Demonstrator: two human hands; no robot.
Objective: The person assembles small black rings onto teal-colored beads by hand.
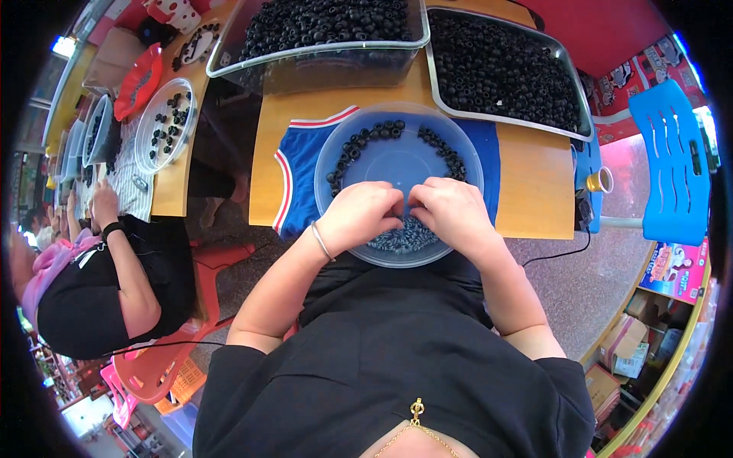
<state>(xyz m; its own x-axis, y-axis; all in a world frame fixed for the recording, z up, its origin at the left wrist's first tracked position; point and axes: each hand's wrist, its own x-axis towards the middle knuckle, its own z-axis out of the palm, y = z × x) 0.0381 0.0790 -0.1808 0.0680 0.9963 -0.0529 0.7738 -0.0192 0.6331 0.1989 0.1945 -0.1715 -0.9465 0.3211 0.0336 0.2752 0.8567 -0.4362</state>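
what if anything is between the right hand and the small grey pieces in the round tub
Nothing visible: the right hand is right at the small grey pieces, and the black beads lie beyond it in the tub.

Bare and bent at the elbow, the left forearm (279, 301) slants toward 1 o'clock, the right forearm (519, 294) toward 11. The left grip (359, 211) points to 3 o'clock, the right grip (454, 212) to 9, near each other without touching. Both sets of fingers (394, 204) curl inward, their tips partly hidden.
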